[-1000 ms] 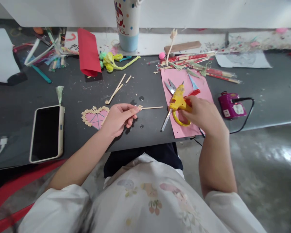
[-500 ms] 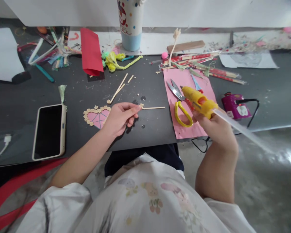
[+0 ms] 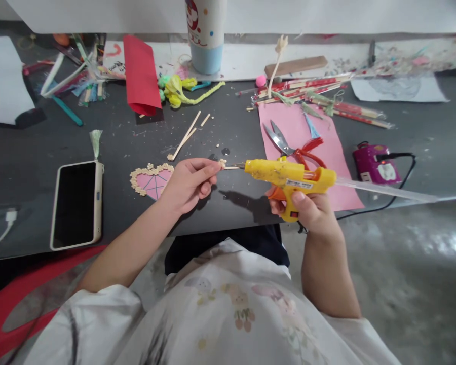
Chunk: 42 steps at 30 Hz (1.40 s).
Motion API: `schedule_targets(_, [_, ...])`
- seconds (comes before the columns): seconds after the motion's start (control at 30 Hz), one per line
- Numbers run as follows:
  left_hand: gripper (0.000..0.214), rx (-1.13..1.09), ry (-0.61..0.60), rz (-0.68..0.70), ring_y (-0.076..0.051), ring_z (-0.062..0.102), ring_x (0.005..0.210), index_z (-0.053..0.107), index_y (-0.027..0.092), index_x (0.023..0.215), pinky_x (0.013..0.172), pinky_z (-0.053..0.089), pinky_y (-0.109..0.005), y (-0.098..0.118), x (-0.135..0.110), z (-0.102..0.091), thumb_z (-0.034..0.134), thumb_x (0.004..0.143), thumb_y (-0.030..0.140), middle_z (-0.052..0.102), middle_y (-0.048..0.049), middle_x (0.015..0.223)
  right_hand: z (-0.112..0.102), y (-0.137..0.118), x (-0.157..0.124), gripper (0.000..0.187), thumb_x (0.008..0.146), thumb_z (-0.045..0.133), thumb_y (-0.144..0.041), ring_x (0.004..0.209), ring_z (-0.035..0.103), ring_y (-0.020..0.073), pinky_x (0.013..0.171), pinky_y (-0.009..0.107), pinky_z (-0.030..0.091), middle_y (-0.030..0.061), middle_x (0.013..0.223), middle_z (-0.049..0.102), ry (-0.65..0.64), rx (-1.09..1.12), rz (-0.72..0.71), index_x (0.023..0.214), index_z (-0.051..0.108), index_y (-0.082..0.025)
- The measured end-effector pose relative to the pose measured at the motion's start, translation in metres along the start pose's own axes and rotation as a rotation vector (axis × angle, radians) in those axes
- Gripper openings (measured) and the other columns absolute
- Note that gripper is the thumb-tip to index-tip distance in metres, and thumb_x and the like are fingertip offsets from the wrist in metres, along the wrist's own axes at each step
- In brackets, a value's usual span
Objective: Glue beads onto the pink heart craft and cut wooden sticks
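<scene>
Between thumb and fingers, my left hand (image 3: 192,183) pinches a small pale wooden piece (image 3: 222,162). A thin wooden stick (image 3: 232,168) reaches right from those fingertips. My right hand (image 3: 313,210) is wrapped round the handle of a yellow glue gun (image 3: 277,172), fingers at its orange trigger. The nozzle points left, close to the stick; whether they touch I cannot tell. A clear glue stick (image 3: 383,189) juts from the gun's back. Beside my left wrist lies a pink heart (image 3: 152,182) edged with small wooden pieces, partly covered by the hand.
Scissors (image 3: 283,142) rest on pink paper (image 3: 338,167) behind the gun. Loose sticks (image 3: 186,134) lie beyond my left hand, a phone (image 3: 78,205) further left. A purple box (image 3: 376,165) with a black cable is at the right. A cup (image 3: 207,48) stands at the back.
My right hand has brought the glue gun left and turned it, so its nozzle is now near the stick. My left hand has stayed almost still with the wooden piece.
</scene>
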<state>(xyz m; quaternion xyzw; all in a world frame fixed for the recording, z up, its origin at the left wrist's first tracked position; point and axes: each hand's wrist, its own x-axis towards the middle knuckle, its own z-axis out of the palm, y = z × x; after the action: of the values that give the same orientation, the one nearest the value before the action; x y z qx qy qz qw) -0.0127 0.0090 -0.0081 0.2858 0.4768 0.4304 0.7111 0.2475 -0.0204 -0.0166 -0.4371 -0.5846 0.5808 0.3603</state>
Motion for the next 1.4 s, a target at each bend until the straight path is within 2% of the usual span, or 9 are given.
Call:
schedule_targets(0.17, [0.023,-0.003,-0.01,-0.017,0.0,0.039,0.034,0.066,0.016,0.071,0.032,0.026,-0.012,0.0016,-0.0024,0.0018,0.082,0.062,0.031,0.055,0.0066,0.051,0.0047,0.0004,0.0017,0.039,0.088,0.05,-0.059,0.061,0.065,0.0196,0.055,0.036,0.056,0.0054,0.078,0.068,-0.014,-0.042,0.043,0.091,0.069,-0.025])
schedule_targets(0.43, [0.021,0.004,-0.015,-0.033,0.0,0.038,0.033,0.064,0.017,0.068,0.032,0.025,-0.013,0.0037,-0.005,0.0038,0.08,0.065,0.031,0.054,0.0067,0.05,0.0079,-0.0037,0.0044,0.032,0.09,0.05,-0.054,0.06,0.064,0.018,0.052,0.034,0.053,0.0035,0.081,0.066,-0.017,-0.048,-0.007,0.086,0.064,-0.026])
schedule_targets(0.6, [0.024,0.034,-0.008,-0.033,0.001,0.037,0.033,0.065,0.017,0.07,0.033,0.025,-0.013,0.0036,-0.0049,0.0036,0.08,0.064,0.033,0.053,0.0073,0.05,0.0086,-0.0049,0.0049,0.037,0.089,0.048,-0.058,0.059,0.062,0.0183,0.052,0.034,0.052,0.0042,0.076,0.065,-0.027,-0.082,0.008,0.082,0.062,-0.025])
schedule_targets(0.8, [0.025,0.004,-0.031,-0.018,0.001,0.038,0.033,0.065,0.016,0.069,0.032,0.026,-0.012,0.0024,-0.0045,0.003,0.082,0.062,0.032,0.055,0.0066,0.05,0.0102,-0.0082,0.0055,0.04,0.091,0.045,-0.056,0.057,0.062,0.0174,0.05,0.033,0.051,0.0032,0.069,0.063,-0.009,-0.165,-0.048,0.075,0.06,-0.024])
schedule_targets(1.03, [0.026,0.017,-0.025,-0.025,0.001,0.038,0.033,0.064,0.016,0.069,0.031,0.025,-0.012,0.0028,-0.0043,0.0031,0.082,0.061,0.032,0.054,0.0067,0.05,0.0073,-0.0063,0.0051,0.044,0.09,0.042,-0.06,0.058,0.062,0.0186,0.051,0.034,0.052,0.0042,0.069,0.064,-0.013,-0.229,-0.024,0.074,0.061,-0.024])
schedule_targets(1.4, [0.024,-0.007,-0.052,-0.019,0.001,0.038,0.033,0.067,0.015,0.072,0.032,0.026,-0.012,0.0006,-0.0036,0.001,0.081,0.063,0.033,0.054,0.0065,0.05,0.0063,-0.0017,0.0018,0.036,0.091,0.048,-0.055,0.056,0.06,0.0175,0.047,0.031,0.046,0.0031,0.07,0.064,-0.004,-0.095,-0.006,0.086,0.066,-0.025])
